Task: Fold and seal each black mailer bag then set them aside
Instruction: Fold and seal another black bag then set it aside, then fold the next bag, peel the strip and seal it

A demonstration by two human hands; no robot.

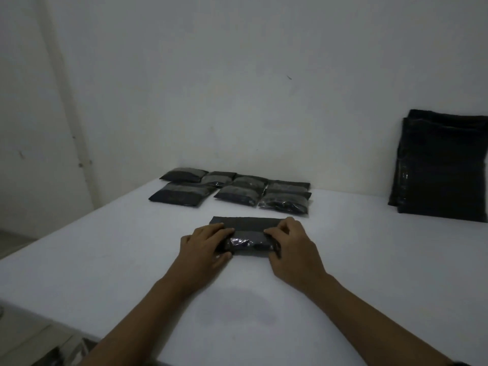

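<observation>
While both hands pinch its ends, left hand [204, 244], right hand [291, 245], mailer bag [248, 233] between grips.

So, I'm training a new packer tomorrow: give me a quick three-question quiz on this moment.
1. True or false: both hands grip the mailer bag on the table.
2. Where do the finished bags lie? A) beyond the hands, near the wall B) on the floor
3. The dark stack leaning on the wall stands at the table's far ____ side.

Key: 1 true: left hand, right hand. 2 A. 3 right.
</observation>
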